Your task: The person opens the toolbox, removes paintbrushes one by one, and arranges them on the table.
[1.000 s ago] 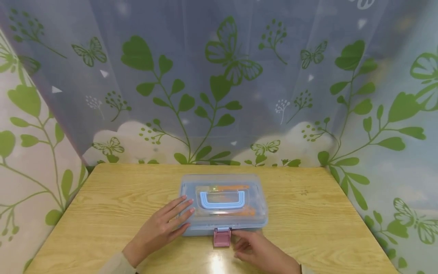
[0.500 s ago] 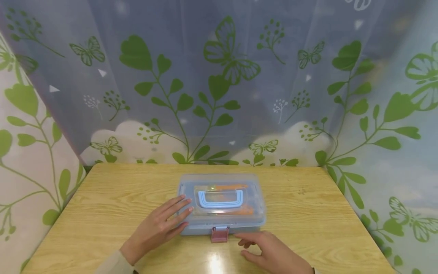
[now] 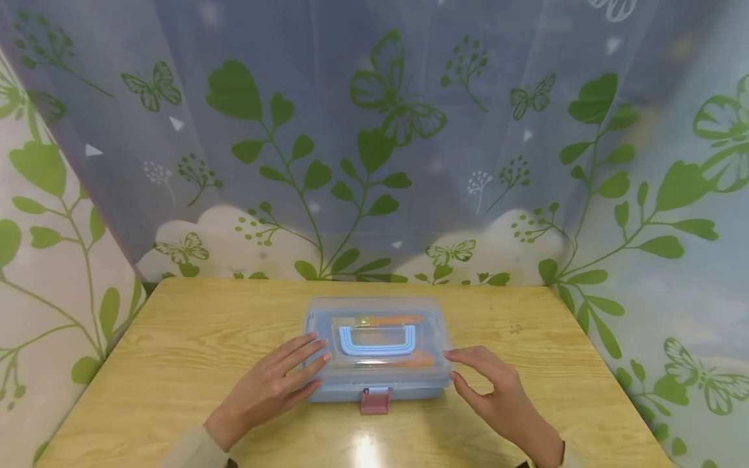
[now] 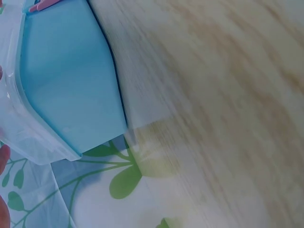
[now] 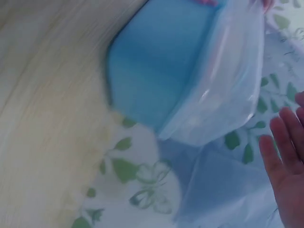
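A plastic storage box (image 3: 377,377) with a blue base and clear lid (image 3: 374,372) sits on the table. Its blue carry handle (image 3: 377,349) lies flat on top. The pink latch (image 3: 376,401) hangs flipped down at the front. Through the lid shows a paintbrush (image 3: 392,320) with an orange handle, and another orange item lies nearer the front. My left hand (image 3: 272,383) rests on the lid's left side, fingers extended. At the right side, my right hand (image 3: 497,393) has its fingertips by the lid's edge; whether they touch it, I cannot tell.
The wood-grain table (image 3: 205,331) runs back to a curtain (image 3: 374,162) printed with green leaves and butterflies. Matching cloth hangs at the left and right. Light glares on the table in front of the box.
My right hand has left the pink latch and moved right and up to the lid's right edge. The latch has dropped lower. My left hand has stayed on the lid.
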`<state>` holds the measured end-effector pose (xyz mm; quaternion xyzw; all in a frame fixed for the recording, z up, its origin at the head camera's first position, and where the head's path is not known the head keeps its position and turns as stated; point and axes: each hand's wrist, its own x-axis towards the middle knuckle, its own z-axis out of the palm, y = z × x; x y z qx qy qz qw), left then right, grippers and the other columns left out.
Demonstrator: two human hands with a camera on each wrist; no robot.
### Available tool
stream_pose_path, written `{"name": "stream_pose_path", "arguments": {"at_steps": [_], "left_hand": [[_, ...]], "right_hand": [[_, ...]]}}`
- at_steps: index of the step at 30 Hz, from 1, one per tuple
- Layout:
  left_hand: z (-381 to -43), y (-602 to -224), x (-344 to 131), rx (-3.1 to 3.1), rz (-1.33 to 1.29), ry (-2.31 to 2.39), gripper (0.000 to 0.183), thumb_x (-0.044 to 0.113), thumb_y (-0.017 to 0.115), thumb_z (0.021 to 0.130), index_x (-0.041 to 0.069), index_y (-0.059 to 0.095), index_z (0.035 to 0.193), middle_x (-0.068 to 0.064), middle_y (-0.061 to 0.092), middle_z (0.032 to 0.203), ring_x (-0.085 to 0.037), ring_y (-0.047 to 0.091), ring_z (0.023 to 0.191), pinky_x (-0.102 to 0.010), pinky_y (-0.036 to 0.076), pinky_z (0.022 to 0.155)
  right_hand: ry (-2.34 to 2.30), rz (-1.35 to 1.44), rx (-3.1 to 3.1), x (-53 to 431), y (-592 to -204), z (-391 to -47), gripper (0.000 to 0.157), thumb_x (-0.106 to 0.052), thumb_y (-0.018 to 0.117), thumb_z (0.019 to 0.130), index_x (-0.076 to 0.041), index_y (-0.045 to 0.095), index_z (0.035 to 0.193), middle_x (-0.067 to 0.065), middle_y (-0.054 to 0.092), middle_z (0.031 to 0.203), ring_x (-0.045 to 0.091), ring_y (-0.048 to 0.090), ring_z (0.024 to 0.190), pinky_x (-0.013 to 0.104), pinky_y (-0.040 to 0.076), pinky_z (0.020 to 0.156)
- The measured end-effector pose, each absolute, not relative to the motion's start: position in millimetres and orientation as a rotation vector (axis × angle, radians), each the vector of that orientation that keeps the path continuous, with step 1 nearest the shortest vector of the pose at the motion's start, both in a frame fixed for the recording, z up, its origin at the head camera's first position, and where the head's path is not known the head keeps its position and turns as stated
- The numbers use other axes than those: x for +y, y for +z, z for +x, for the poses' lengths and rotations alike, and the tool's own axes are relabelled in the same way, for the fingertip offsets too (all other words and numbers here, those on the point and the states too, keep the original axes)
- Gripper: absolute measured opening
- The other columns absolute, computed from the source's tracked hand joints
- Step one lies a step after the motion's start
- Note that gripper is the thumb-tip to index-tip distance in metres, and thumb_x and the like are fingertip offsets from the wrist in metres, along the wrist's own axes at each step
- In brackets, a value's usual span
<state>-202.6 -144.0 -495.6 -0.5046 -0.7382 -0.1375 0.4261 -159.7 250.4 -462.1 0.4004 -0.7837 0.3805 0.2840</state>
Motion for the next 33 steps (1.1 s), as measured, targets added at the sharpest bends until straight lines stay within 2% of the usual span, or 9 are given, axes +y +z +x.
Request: {"name": "stream_pose_path", "arguments": {"at_steps": [3, 6, 10, 19, 25, 33], "left_hand": [[-203, -496, -144, -1.854, -1.258, -0.347, 0.037, 0.029, 0.048, 0.109, 0.004, 0.070, 0.125, -0.016, 0.068, 0.130, -0.035, 0.065, 0.118, -0.038, 0.051, 0.104], [-203, -496, -143, -1.856, -1.252, -0.358, 0.037, 0.029, 0.048, 0.109, 0.004, 0.070, 0.124, -0.016, 0.067, 0.130, -0.035, 0.065, 0.118, -0.037, 0.050, 0.106], [-204, -496, -142, -1.858, -1.248, -0.379, 0.037, 0.029, 0.048, 0.109, 0.003, 0.070, 0.125, -0.016, 0.067, 0.131, -0.036, 0.065, 0.118, -0.037, 0.048, 0.108], [-202, -499, -141, -1.863, -1.243, -0.397, 0.037, 0.030, 0.048, 0.109, 0.004, 0.070, 0.123, -0.016, 0.067, 0.130, -0.037, 0.064, 0.118, -0.035, 0.044, 0.113], [-200, -500, -141, -1.883, -1.237, -0.431, 0.037, 0.030, 0.050, 0.108, 0.004, 0.070, 0.124, -0.017, 0.066, 0.132, -0.038, 0.064, 0.119, -0.035, 0.043, 0.114], [-194, -498, -138, -1.932, -1.223, -0.515, 0.037, 0.029, 0.050, 0.108, 0.002, 0.071, 0.123, -0.019, 0.065, 0.133, -0.041, 0.062, 0.121, -0.032, 0.039, 0.116]], "right_hand": [[0.980, 1.048, -2.123, 258, -465, -169, 0.042, -0.015, 0.076, 0.093, -0.001, 0.065, 0.130, 0.020, 0.066, 0.128, 0.023, 0.062, 0.122, 0.015, 0.046, 0.104], [0.951, 1.050, -2.230, 261, -466, -174, 0.057, -0.009, 0.082, 0.086, 0.001, 0.059, 0.137, 0.023, 0.055, 0.142, 0.023, 0.052, 0.135, 0.014, 0.040, 0.109], [0.877, 1.017, -2.385, 261, -469, -179, 0.070, -0.005, 0.086, 0.080, -0.003, 0.055, 0.143, 0.021, 0.046, 0.151, 0.024, 0.044, 0.142, 0.014, 0.036, 0.112], [0.752, 1.077, -2.473, 259, -479, -190, 0.074, -0.017, 0.084, 0.085, -0.011, 0.049, 0.150, 0.019, 0.036, 0.159, 0.030, 0.034, 0.149, 0.015, 0.032, 0.116], [0.737, 1.116, -2.468, 258, -482, -192, 0.076, -0.018, 0.084, 0.085, -0.009, 0.048, 0.151, 0.021, 0.033, 0.160, 0.032, 0.034, 0.149, 0.022, 0.037, 0.116], [0.771, 1.109, -2.460, 255, -485, -193, 0.075, -0.018, 0.084, 0.085, -0.009, 0.048, 0.150, 0.021, 0.036, 0.158, 0.033, 0.033, 0.149, 0.023, 0.033, 0.119]]}}
